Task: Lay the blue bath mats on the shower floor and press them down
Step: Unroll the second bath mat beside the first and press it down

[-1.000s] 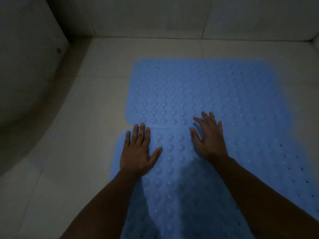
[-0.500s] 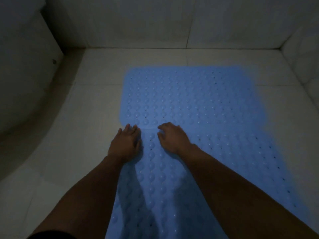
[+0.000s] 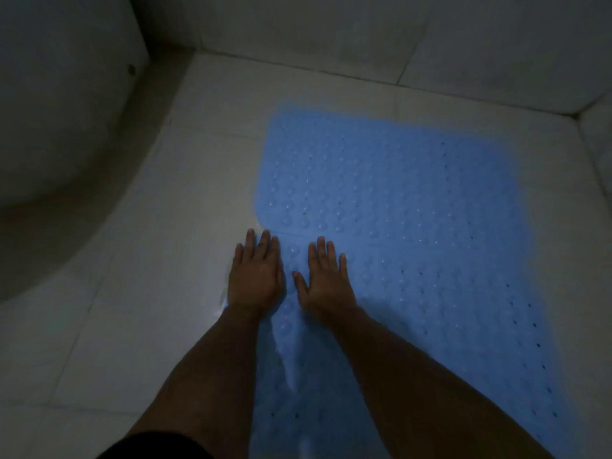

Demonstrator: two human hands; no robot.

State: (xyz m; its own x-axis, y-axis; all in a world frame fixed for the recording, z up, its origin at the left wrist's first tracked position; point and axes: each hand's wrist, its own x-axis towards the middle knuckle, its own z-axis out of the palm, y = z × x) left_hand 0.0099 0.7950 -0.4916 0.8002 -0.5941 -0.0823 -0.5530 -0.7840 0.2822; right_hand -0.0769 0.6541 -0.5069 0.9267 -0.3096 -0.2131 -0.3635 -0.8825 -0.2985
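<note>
both hands, left hand (image 3: 255,278) and right hand (image 3: 326,281), lie flat with straight fingers pressing the bumpy blue rubber bath mats (image 3: 397,226) under and beyond them onto the white tiled shower floor (image 3: 149,260), likely shifting rightward next.

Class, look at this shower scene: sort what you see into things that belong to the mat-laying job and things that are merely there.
Part of the job:
- far blue bubbled rubber bath mat
- near blue bubbled rubber bath mat
- left hand, flat on the near mat's left edge
- right hand, flat on the near mat
- white tiled shower floor

Merely there:
- grey tiled wall
- curved white fixture
</note>
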